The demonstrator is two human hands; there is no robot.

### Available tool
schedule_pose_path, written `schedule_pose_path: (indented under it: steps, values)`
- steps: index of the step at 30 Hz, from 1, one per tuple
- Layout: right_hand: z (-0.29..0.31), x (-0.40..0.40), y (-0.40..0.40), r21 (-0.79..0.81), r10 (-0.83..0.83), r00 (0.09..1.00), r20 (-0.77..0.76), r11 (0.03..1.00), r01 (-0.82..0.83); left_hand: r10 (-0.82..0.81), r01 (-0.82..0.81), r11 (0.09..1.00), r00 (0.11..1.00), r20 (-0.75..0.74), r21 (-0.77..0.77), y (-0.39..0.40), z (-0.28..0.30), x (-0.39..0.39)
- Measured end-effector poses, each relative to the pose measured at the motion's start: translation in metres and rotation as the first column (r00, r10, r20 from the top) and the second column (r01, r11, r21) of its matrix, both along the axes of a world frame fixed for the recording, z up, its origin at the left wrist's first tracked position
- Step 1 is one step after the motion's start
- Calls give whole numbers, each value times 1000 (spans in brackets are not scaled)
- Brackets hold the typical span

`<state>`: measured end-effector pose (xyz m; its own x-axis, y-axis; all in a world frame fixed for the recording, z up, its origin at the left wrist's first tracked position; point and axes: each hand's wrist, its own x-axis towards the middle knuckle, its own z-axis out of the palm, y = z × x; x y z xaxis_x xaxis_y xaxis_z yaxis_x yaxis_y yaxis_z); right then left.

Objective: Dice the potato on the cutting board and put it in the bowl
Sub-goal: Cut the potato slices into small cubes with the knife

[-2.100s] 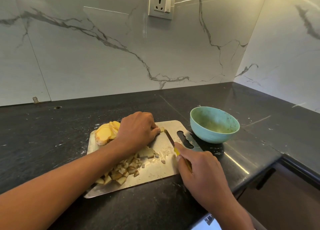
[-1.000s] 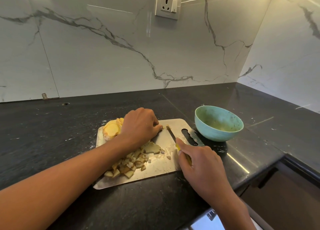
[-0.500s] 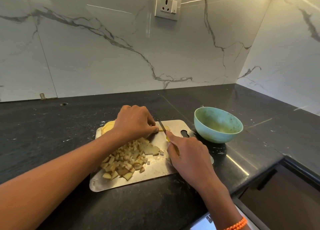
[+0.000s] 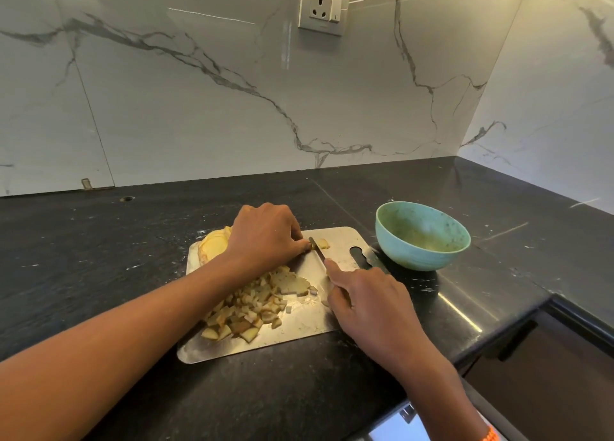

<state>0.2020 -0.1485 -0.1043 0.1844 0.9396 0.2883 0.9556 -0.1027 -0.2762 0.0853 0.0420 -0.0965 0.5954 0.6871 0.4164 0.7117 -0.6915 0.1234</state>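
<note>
Steel cutting board (image 4: 339, 241) is laid on the black bench (image 4: 99, 258), just beside the teal bowl (image 4: 422, 236). Potato slices (image 4: 212, 246) are pinned under the left hand (image 4: 265, 238), fingers curled; the knife (image 4: 317, 249) is gripped by the right hand (image 4: 372, 304). Diced potato (image 4: 246, 311) is heaped on the board.

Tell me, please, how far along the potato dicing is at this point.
Done: a pile of diced potato lies on the cutting board. In hand: the left hand holds a piece while the right hand cuts with the knife. Left: uncut slices; the bowl holds no dice.
</note>
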Motion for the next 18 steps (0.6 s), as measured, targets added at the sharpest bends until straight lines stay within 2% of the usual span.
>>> schedule_pose_path:
  steps: [4,10,13,18]
  values:
    - [-3,-2,-16,50,-7,1000,-30,999,9,30,-30,999,999,19,18,0,-2,-3]
    - [-2,-5,-16,119,-33,999,-23,992,35,-19,16,992,1000,-23,-123,4,7,-6]
    - [0,-6,-16,147,-45,999,-29,988,49,-17,12,990,999,-37,-138,1,9,-7]
    - [-1,-7,-14,133,-25,999,-23,991,28,27,-20,993,998,62,-112,-7,-3,-10]
